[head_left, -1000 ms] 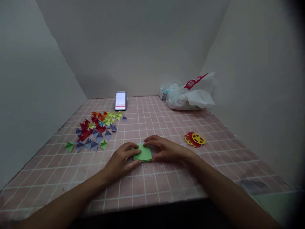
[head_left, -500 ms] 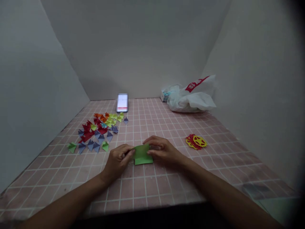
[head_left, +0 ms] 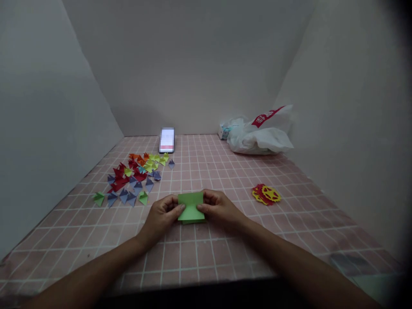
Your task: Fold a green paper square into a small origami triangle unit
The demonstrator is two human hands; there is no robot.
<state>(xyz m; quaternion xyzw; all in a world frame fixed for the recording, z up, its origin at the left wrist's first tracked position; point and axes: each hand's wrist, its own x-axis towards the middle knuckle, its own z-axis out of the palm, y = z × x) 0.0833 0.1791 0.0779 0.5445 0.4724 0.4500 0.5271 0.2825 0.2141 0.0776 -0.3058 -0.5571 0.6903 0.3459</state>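
A pink table [head_left: 180,253] with a white grid carries everything. At its far right slumps a white plastic bag [head_left: 257,139] with a red printed band, pushed back probably to leave the near middle free for handwork. In that middle the left hand [head_left: 160,217] and the right hand [head_left: 225,211] face each other, wrists low, and both pinch one green paper square [head_left: 191,205]. The fingers of each are closed on a side edge, thumb on the near face and the others behind, so the gap is no more than the paper's thickness; gripping both sides likely keeps so thin a piece flat and level. Under its lower edge shows a strip of more green paper [head_left: 193,222]; I cannot tell whether that is a stack.

A small box [head_left: 224,131] sits beside the bag. Far left of centre a phone [head_left: 167,140] stands tilted, presumably so its screen faces the person. To the right lie overlapping red and yellow gear-shaped cutouts [head_left: 267,195]. Smallest are the folded paper pieces [head_left: 137,187], in purple, red, orange, yellow and green, spread to the left, perhaps to stay clear of the hands
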